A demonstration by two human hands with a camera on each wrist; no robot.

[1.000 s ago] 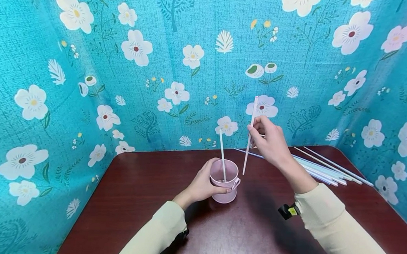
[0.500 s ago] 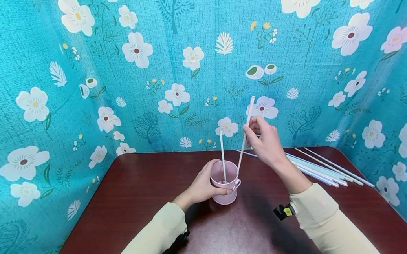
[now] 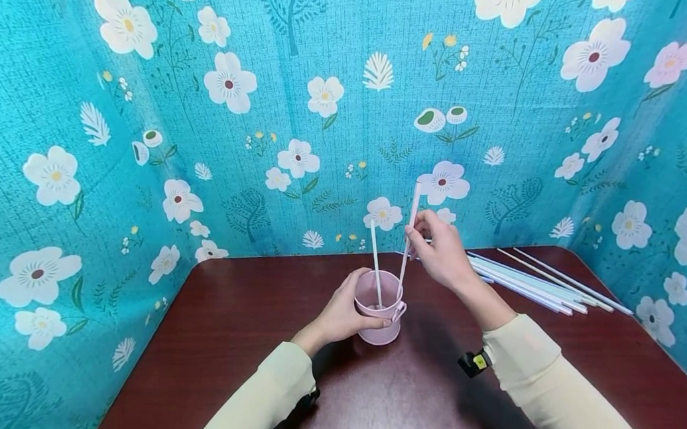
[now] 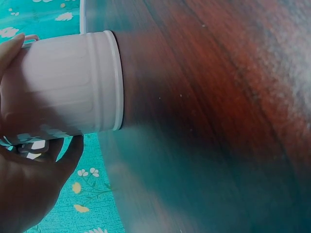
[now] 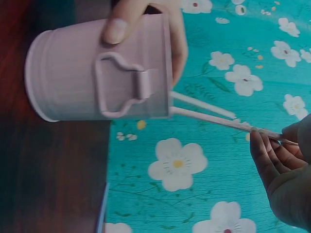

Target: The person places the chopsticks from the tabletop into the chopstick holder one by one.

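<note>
Gripping the pink bucket [image 3: 379, 335] just below frame centre, the left hand [image 3: 343, 311] likely steadies it | right hand [image 3: 441, 251] pinches a pale stick [image 3: 406, 255] above its middle, apparently leaving the tip free inside the rim | another stick [image 3: 376, 263] leans within | loose sticks [image 3: 533, 284] lie centre-right, probably handy

Soft glare and shadows across table [image 3: 388, 390]

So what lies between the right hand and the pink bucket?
In the right wrist view, the pink straw in the right hand spans the stretch to the pink bucket; a pale straw juts out beside it.
</note>
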